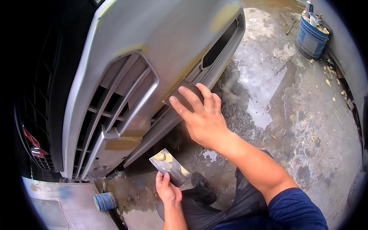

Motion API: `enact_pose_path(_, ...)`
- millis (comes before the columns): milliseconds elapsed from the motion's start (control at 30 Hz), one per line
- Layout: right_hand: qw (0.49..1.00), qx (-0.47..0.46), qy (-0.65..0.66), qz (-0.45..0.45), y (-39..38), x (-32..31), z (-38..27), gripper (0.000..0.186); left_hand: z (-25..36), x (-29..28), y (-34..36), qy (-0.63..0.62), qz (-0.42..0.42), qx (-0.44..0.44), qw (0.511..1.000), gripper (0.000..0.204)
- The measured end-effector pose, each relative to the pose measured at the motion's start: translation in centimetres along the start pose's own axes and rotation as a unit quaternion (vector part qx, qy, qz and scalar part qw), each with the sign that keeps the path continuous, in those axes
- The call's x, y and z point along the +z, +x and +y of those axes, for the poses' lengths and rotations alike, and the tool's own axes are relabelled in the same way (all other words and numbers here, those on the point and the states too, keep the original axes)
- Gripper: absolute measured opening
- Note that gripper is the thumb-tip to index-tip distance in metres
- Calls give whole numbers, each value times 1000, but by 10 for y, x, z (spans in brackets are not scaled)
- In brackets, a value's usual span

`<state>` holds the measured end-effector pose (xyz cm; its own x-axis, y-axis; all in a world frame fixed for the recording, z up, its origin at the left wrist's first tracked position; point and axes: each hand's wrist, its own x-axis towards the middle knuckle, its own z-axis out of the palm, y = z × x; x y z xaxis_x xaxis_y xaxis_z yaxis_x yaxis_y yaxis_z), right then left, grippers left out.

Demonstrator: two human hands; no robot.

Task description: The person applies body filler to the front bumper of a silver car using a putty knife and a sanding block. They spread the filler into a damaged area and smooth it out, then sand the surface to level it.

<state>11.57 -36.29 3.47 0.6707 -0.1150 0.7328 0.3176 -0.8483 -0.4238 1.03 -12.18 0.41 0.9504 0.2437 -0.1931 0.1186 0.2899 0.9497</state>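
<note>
My right hand [207, 124] presses a dark brown, flat rectangular putty spreader [191, 89] against the lower part of a grey car bumper [168, 50], its fingers spread over the blade and the thumb hidden. Below it, my left hand [168, 191] grips a flat metal putty plate [177, 173] by its near edge. Dabs of pale yellow putty [160, 156] sit on that plate. Yellowish filler patches [124, 143] mark the bumper at several spots, one running along its lower edge next to the spreader.
Slatted openings [122, 92] are set into the bumper, left of my right hand. A blue bucket [311, 38] filled with odds and ends stands at the far right. On the left, a small blue can [104, 201] lies by a pale panel [50, 207]. Scraps litter the wet concrete floor [291, 126].
</note>
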Motion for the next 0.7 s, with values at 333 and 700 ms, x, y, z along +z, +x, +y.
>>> enact_pose_path(333, 999, -25, -15, -16, -4, 4, 2, 62, -3, 2, 0, 3, 6, -11, 1000, 28)
enact_pose_path(700, 1000, -10, -12, -11, 11, -9, 27, 59, -6, 6, 2, 7, 0, -17, 1000, 28)
